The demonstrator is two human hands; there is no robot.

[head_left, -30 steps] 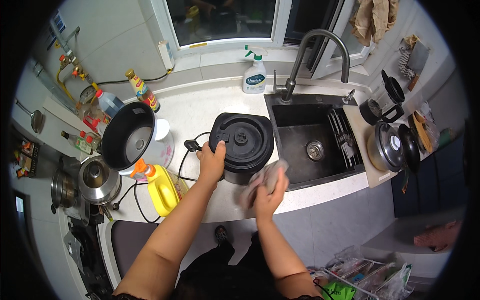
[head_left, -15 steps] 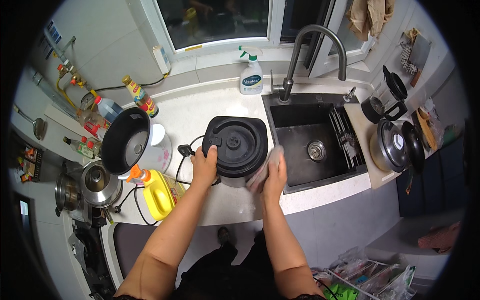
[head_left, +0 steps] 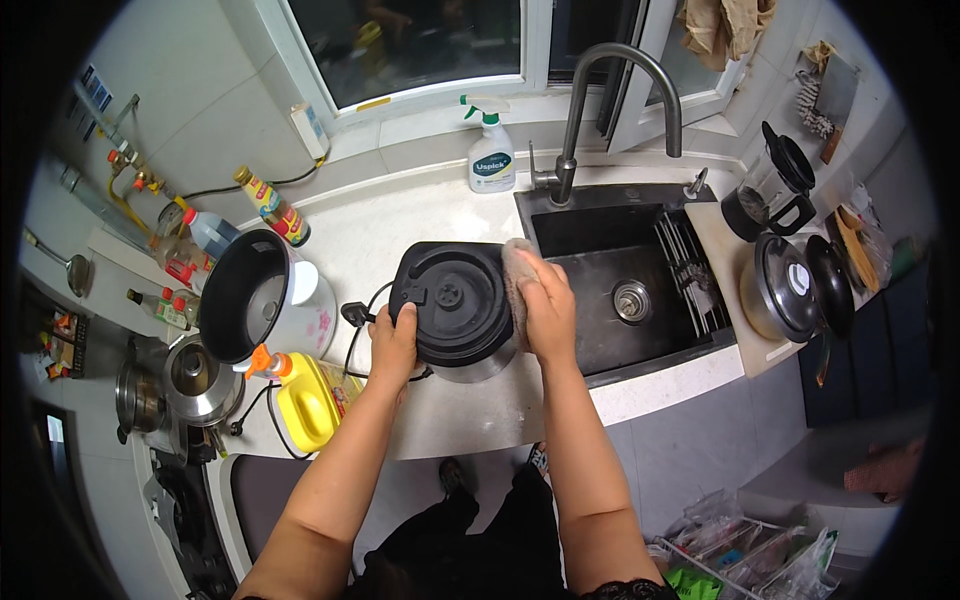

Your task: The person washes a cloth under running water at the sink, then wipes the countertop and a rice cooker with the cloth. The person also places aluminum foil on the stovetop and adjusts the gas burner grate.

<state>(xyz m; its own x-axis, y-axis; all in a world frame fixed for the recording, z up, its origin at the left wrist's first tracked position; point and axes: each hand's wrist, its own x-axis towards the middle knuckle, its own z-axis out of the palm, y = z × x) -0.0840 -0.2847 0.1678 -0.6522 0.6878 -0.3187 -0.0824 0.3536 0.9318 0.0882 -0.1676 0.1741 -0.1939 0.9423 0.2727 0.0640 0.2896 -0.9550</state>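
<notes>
On the counter in front of me is a kitchen appliance body [head_left: 448,300] with a black top face, a round recess in it and silvery sides. My left hand [head_left: 393,345] grips its left edge, thumb on the black face. A greyish-pink cloth [head_left: 519,285] is in my right hand [head_left: 546,310], which presses it against the appliance's right side near the top corner. Its black power cord and plug [head_left: 355,314] lie to the left of the appliance. The appliance's underside is hidden from view.
Left stand a large black-lined pot [head_left: 250,300], a yellow spray jug [head_left: 308,410], several bottles and a lidded steel pot [head_left: 203,380]. Behind is a white spray bottle [head_left: 492,155]. Right of my hands is the dark sink [head_left: 590,270] with its tall faucet [head_left: 572,130]; beyond it, a lidded pot [head_left: 775,290].
My right hand has moved the cloth up along the appliance's right side, toward its far corner. My left hand keeps its grip. The whole view has shifted slightly.
</notes>
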